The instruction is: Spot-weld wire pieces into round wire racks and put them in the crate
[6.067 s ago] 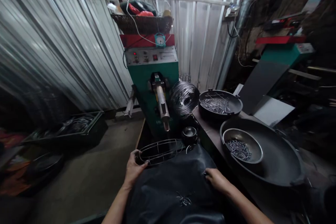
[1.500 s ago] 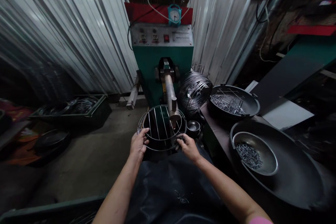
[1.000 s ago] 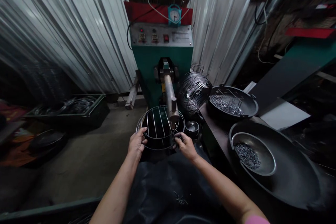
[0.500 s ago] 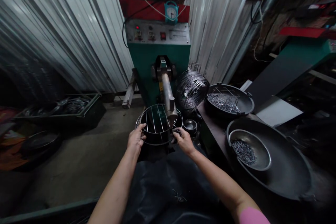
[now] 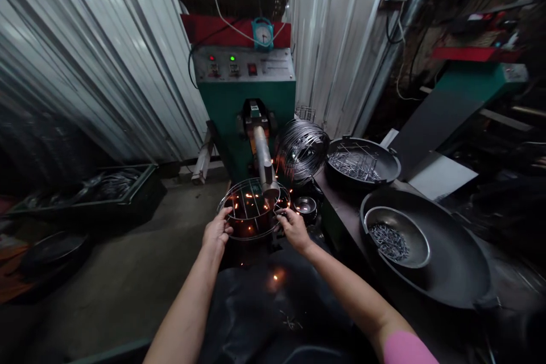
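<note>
My left hand (image 5: 217,230) is closed on the left rim of a round wire rack (image 5: 245,203), made of thin metal rings with straight cross wires. At the rack's right side, my right hand (image 5: 294,229) pinches close under the electrode tip; what its fingers hold is too small to make out. The rack sits beneath the cylindrical arm (image 5: 263,153) of a green spot welder (image 5: 213,99). Orange sparks fly around the tip and across the rack. One glowing spark (image 5: 276,277) shows over the dark apron (image 5: 251,307) on my lap.
To the right are a coil of wire (image 5: 303,148), a pan of wire pieces (image 5: 388,164), and a large pan (image 5: 456,261) holding a bowl (image 5: 420,233) of short metal pins. A green-edged bin (image 5: 147,182) stands left. A teal clock (image 5: 262,33) hangs on the welder.
Sparks have burst out at the electrode tip, and a green light has come on beside the red one on the panel. The view has shifted slightly; both hands keep their grip.
</note>
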A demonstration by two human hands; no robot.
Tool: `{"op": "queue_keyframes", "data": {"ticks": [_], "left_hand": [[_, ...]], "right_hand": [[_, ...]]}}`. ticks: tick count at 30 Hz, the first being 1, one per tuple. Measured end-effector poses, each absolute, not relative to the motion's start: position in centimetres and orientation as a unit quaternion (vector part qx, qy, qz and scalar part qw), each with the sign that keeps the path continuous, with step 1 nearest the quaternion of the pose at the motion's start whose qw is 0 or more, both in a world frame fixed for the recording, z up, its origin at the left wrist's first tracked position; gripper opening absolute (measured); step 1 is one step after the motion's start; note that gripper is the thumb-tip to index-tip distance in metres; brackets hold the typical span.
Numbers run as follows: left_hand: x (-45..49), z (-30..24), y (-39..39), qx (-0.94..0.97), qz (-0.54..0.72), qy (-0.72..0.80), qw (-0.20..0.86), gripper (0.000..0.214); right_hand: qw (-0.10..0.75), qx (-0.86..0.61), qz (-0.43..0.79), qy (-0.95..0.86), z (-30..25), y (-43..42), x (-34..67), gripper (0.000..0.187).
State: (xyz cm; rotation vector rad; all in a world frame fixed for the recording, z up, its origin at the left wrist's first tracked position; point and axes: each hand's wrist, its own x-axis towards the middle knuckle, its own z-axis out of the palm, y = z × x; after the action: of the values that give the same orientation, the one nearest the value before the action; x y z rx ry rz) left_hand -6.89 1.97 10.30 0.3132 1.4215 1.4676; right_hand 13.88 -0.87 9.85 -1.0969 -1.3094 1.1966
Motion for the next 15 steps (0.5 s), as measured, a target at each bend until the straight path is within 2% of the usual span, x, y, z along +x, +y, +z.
{"op": "queue_keyframes", "data": {"ticks": [2, 4, 6, 10, 11, 13, 15], "left_hand": [[-6.9, 10.4, 1.8, 0.115, 0.606, 0.602, 0.507, 0.033], [-7.0, 10.7, 1.5, 0.111, 0.596, 0.610, 0.510, 0.034], [-7.2, 10.9, 1.1, 0.111, 0.581, 0.616, 0.520, 0.035], [-7.7, 11.3, 0.6, 0.108, 0.553, 0.610, 0.557, 0.035], [-7.8, 11.3, 0.5, 0.106, 0.541, 0.613, 0.567, 0.035], [-7.9, 11.4, 0.4, 0.101, 0.518, 0.622, 0.579, 0.032], [-7.9, 11.6, 0.3, 0.097, 0.506, 0.626, 0.585, 0.029]], "right_hand": [[0.535, -0.463, 0.493, -0.507, 10.0, -1.9, 15.5, 0.020], [0.525, -0.485, 0.506, -0.484, 9.4, -3.7, 17.9, 0.022], [0.448, -0.513, 0.548, -0.485, 7.8, -6.3, 20.4, 0.021], [0.228, -0.560, 0.600, -0.524, 3.6, -12.4, 23.5, 0.006], [0.194, -0.569, 0.579, -0.551, 2.9, -13.6, 23.6, 0.005], [0.154, -0.579, 0.523, -0.606, 1.9, -15.0, 23.4, 0.013], [0.129, -0.575, 0.522, -0.616, 1.8, -15.1, 22.9, 0.015]]}}
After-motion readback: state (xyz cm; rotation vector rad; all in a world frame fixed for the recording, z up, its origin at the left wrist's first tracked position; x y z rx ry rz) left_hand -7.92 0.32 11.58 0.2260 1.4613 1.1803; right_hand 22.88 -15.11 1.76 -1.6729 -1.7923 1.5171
